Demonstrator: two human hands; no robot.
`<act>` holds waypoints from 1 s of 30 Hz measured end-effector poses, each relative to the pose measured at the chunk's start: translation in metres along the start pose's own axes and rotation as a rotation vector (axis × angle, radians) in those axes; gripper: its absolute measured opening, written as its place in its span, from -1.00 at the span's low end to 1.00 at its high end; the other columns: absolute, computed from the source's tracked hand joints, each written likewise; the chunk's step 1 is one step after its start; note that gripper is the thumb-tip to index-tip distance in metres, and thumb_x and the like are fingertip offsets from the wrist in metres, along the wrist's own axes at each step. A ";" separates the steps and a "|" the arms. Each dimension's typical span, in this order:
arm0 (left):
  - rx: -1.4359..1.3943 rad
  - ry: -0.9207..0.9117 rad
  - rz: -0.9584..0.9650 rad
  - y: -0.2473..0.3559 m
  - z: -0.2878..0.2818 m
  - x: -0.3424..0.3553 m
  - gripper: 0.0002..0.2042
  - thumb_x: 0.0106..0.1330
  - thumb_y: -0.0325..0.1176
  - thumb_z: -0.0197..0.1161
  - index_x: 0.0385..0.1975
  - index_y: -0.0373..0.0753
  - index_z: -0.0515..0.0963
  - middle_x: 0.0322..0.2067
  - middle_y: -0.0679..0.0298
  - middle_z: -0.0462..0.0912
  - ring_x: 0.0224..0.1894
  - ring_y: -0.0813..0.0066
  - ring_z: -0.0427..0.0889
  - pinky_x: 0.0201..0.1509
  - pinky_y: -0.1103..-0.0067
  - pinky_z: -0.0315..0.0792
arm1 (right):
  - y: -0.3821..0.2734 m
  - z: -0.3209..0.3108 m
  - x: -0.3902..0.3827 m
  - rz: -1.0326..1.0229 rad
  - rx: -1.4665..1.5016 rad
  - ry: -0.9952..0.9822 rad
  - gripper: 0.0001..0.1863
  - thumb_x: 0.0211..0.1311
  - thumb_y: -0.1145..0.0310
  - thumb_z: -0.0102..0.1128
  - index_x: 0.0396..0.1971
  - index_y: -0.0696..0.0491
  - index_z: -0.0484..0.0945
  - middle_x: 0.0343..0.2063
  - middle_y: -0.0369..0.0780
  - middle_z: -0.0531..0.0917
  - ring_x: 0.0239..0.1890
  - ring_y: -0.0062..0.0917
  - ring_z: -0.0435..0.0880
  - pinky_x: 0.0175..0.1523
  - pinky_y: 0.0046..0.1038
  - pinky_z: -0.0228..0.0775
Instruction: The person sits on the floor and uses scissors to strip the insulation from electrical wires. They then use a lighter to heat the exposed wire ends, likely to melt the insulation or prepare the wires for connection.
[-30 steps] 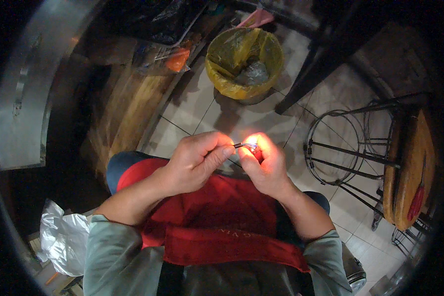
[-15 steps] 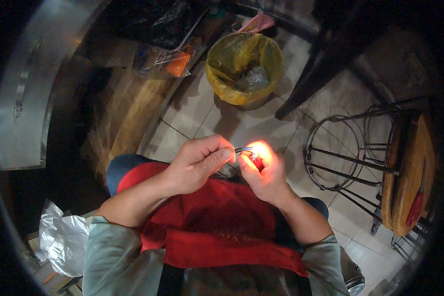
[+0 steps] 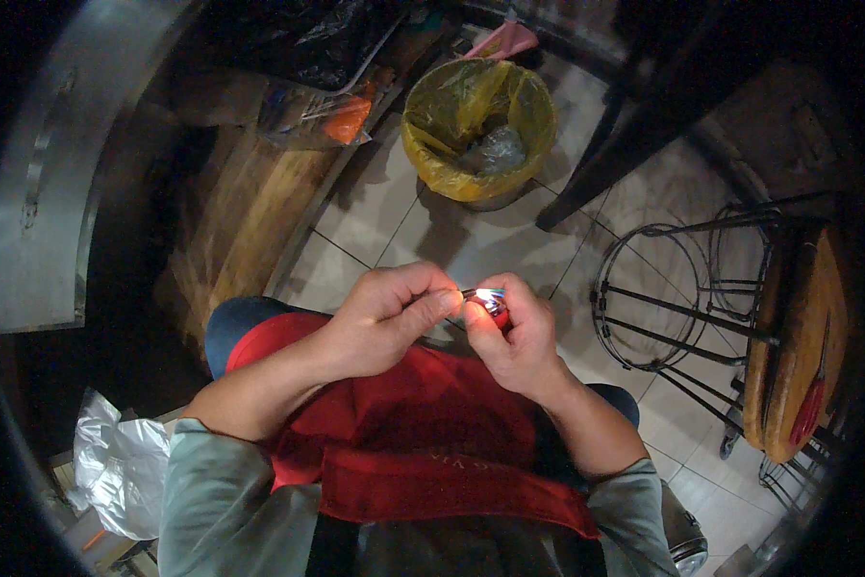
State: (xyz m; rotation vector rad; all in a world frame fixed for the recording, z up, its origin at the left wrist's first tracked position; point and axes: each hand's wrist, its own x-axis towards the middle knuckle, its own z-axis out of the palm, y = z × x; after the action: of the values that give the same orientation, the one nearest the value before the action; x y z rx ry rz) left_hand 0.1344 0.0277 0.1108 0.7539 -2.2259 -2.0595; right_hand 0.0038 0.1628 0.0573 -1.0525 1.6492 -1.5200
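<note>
My right hand (image 3: 514, 337) grips a small red lighter (image 3: 490, 306) with a bright glow at its top. My left hand (image 3: 389, 313) is closed just to the left of it, its fingertips pinching a thin dark piece (image 3: 469, 292) that reaches the glow. Both hands are held together above my lap, over a red apron (image 3: 423, 423). The pinched piece is too small to make out.
A bin lined with a yellow bag (image 3: 478, 125) stands ahead on the tiled floor. A wire-framed stool with a wooden seat (image 3: 788, 337) is at right. A wooden board (image 3: 240, 212) and metal surface (image 3: 38, 183) lie at left, a crumpled silver bag (image 3: 115, 462) at lower left.
The glow at the lighter has shrunk from a wide orange light over both hands to a small bright spot. The hands have stayed together in about the same place.
</note>
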 end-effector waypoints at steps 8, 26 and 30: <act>0.001 0.041 -0.036 0.003 0.000 0.002 -0.90 0.36 -0.42 0.12 -0.29 -0.31 0.52 -0.44 0.42 0.54 -0.37 0.71 0.43 -0.30 0.70 0.36 | 0.009 -0.002 0.003 0.092 0.170 -0.039 -0.88 0.18 0.41 0.16 -0.35 0.11 0.44 -0.58 -0.39 0.48 -0.55 -0.71 0.40 -0.44 -0.57 0.31; 0.394 0.150 0.385 0.001 -0.001 0.006 -0.89 0.14 -0.58 0.27 -0.34 -0.33 0.55 -0.49 0.17 0.56 -0.40 0.31 0.57 -0.35 0.52 0.42 | 0.009 -0.005 0.005 0.119 0.165 -0.124 -0.84 0.19 0.39 0.17 -0.34 0.14 0.44 -0.56 -0.36 0.48 -0.48 -0.75 0.39 -0.38 -0.58 0.33; 0.481 0.133 0.425 0.002 -0.003 0.006 -0.85 0.07 -0.60 0.28 -0.34 -0.31 0.55 -0.49 0.13 0.56 -0.40 0.16 0.56 -0.35 0.44 0.43 | 0.007 -0.005 0.005 0.115 0.163 -0.132 -0.84 0.18 0.38 0.18 -0.33 0.13 0.44 -0.57 -0.35 0.48 -0.48 -0.75 0.39 -0.38 -0.57 0.33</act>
State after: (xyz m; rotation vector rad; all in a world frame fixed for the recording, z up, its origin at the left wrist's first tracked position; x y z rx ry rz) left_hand 0.1292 0.0225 0.1110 0.3610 -2.5492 -1.2698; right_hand -0.0037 0.1612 0.0509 -0.9339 1.4449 -1.4515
